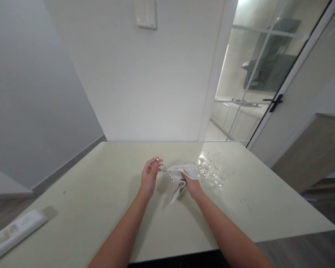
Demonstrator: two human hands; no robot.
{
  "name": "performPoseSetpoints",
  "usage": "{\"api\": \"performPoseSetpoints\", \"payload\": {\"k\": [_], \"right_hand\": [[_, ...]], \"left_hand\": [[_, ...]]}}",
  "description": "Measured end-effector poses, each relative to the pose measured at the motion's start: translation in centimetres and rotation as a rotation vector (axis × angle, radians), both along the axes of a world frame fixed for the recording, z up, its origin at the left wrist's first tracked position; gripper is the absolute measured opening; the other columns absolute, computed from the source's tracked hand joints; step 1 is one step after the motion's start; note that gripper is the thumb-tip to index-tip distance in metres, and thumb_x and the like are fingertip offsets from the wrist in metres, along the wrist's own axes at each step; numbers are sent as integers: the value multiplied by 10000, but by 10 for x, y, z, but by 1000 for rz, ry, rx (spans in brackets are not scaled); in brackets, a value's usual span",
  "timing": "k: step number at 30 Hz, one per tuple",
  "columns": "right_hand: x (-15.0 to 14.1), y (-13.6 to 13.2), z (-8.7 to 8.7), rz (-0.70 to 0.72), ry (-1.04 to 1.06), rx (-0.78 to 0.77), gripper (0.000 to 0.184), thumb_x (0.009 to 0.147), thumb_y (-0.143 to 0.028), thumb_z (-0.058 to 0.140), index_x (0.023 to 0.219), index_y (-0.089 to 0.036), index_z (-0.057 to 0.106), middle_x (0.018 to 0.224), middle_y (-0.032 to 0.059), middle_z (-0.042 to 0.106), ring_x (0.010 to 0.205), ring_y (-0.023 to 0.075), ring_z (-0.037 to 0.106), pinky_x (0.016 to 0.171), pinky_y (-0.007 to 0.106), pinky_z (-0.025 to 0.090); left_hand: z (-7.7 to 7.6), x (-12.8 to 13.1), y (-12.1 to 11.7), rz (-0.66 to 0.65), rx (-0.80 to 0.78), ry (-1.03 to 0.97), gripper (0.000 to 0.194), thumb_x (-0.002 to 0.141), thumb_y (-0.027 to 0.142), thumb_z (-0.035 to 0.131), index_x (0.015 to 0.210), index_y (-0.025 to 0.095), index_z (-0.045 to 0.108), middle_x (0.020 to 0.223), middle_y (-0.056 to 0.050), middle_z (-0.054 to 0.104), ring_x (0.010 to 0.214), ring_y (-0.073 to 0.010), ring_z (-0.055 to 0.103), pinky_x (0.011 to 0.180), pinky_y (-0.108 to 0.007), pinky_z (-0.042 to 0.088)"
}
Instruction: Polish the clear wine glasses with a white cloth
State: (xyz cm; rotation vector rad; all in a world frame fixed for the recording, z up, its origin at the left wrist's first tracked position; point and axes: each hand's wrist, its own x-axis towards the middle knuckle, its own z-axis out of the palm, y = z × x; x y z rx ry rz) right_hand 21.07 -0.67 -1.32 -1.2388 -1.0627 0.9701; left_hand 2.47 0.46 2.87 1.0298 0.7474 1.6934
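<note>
My left hand [149, 175] is closed, fingers curled round one end of a clear, shiny glass [169, 177], whose exact shape is hard to make out. The rest of the glass reaches right, against a white cloth [189, 171]. My right hand [192, 186] grips this cloth, bunched in its fingers, with one corner hanging down toward the table. Both hands are above the middle of the pale table. Just right of the cloth stands a cluster of clear glasses [210, 169], several of them close together, their outlines blending into the tabletop.
The pale table [100, 208] meets a white panel [147, 89] at its far edge. A long white box [15, 232] lies at the near left corner. Beyond the right side are a glazed door with a black handle [276, 102] and a wooden shelf unit [315, 149].
</note>
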Motion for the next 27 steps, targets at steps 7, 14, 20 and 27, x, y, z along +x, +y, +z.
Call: {"api": "performPoseSetpoints", "payload": {"k": [7, 14, 20, 27], "right_hand": [[-13, -8, 0, 291, 346, -58, 378, 679, -445, 718, 968, -201, 724, 1058, 52, 757, 1186, 276, 619, 1088, 421, 418], [-23, -10, -1, 348, 471, -158, 450, 647, -488, 788, 968, -180, 722, 985, 74, 771, 996, 262, 701, 1004, 399, 480], [-16, -6, -3, 270, 309, -139, 446, 655, -487, 782, 972, -178, 728, 998, 86, 769, 980, 272, 700, 949, 413, 505], [-16, 7, -13, 220, 89, -33, 362, 797, -487, 661, 1051, -233, 711, 1204, 70, 712, 1200, 256, 614, 1108, 453, 393]], "left_hand": [[1, -3, 1, 5, 22, -50, 529, 743, 448, 785, 1193, 217, 628, 1208, -108, 672, 964, -166, 664, 799, -283, 533], [-3, 8, -8, -135, 146, 258, 577, 744, 324, 801, 1269, 231, 581, 1267, -124, 648, 1091, -226, 634, 902, -384, 539], [-3, 11, -12, -157, 228, 417, 601, 750, 291, 796, 1300, 251, 556, 1290, -121, 622, 1112, -224, 614, 893, -380, 552], [25, 16, -16, 264, 280, 269, 582, 731, 320, 810, 1244, 251, 546, 1252, -103, 603, 1070, -187, 618, 849, -310, 553]]}}
